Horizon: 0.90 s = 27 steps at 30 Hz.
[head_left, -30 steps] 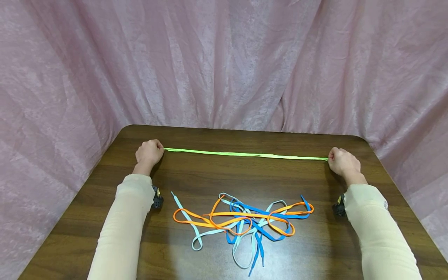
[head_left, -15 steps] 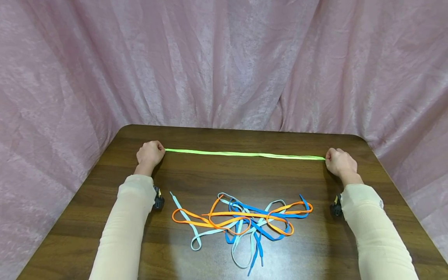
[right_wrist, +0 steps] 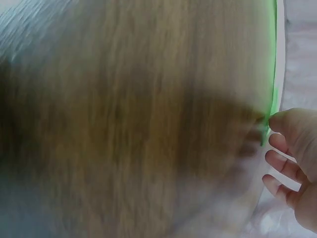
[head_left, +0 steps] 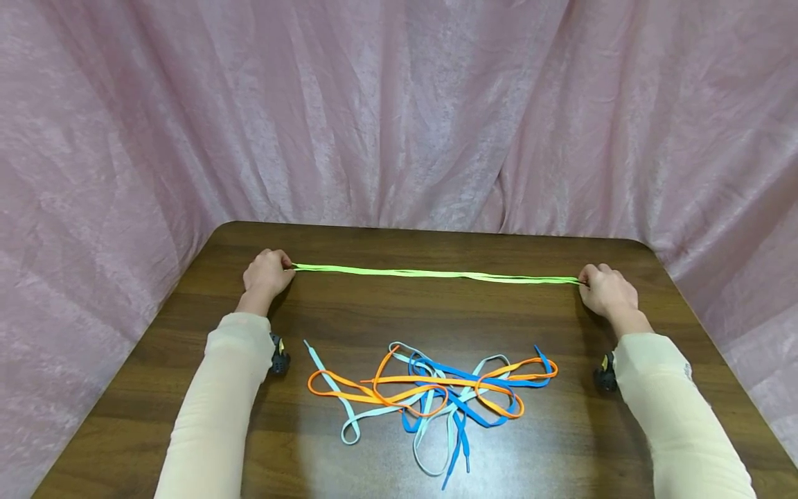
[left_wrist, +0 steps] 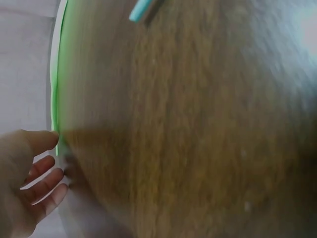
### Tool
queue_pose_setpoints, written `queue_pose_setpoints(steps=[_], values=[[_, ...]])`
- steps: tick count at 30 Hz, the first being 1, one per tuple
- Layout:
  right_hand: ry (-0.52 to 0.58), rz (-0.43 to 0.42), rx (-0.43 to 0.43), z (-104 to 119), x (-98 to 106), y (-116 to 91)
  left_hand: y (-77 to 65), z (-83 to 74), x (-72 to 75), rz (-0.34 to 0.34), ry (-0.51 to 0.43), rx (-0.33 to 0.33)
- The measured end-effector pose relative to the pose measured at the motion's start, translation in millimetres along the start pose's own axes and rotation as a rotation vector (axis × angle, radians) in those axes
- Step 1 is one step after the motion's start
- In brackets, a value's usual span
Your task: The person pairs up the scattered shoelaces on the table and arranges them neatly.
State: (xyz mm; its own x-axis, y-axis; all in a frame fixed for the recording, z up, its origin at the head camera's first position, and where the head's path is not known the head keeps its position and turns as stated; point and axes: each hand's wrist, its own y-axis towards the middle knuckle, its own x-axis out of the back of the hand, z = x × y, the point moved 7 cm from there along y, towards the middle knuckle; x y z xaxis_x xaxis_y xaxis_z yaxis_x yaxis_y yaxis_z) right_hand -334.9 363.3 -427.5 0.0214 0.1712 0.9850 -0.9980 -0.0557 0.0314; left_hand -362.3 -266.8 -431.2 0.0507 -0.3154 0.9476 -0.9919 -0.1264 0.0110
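A neon yellow-green shoelace [head_left: 430,274], with its strands lying side by side, stretches across the far part of the brown table. My left hand [head_left: 267,272] is at its left end. In the left wrist view the thumb [left_wrist: 44,140] touches or nearly touches the lace, while the other fingers stand apart from it. At the right end is my right hand [head_left: 607,290]. The right wrist view shows its thumb [right_wrist: 285,120] at the lace's end and the other fingers spread loosely. Neither hand pinches the lace now.
Nearer to me, an orange shoelace [head_left: 399,380], a blue shoelace [head_left: 464,376] and a pale blue shoelace [head_left: 380,412] lie in a loose tangle on the wooden table [head_left: 349,319]. A pink curtain [head_left: 399,111] hangs behind the table's far edge.
Both hands have loosened their pinch on the yellow-green lace, and their fingers have parted. The right hand has come slightly inward, to the left. The tangled laces stay as they were.
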Motion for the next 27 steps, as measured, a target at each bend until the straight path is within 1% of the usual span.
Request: queue_pose_setpoints(steps=[5, 9, 15, 21, 27], values=[[-0.013, 0.012, 0.021, 0.5, 3.1, -5.0, -4.4, -0.1, 6.2, 0.000, 0.003, -0.031], [-0.031, 0.025, 0.040, 1.5, 4.4, -10.3, -8.4, -2.0, 9.1, 0.020, 0.002, -0.056], [-0.046, 0.019, 0.081, 7.2, 6.3, -18.8, -15.9, -7.0, 12.8, 0.041, 0.020, -0.097], [-0.063, 0.018, 0.137, 19.2, 10.9, -27.7, -26.0, -15.7, 17.2, 0.040, 0.035, -0.149], [-0.080, 0.003, 0.226, 34.5, 16.9, -39.5, -39.0, -28.9, 18.9, 0.026, 0.051, -0.227]])
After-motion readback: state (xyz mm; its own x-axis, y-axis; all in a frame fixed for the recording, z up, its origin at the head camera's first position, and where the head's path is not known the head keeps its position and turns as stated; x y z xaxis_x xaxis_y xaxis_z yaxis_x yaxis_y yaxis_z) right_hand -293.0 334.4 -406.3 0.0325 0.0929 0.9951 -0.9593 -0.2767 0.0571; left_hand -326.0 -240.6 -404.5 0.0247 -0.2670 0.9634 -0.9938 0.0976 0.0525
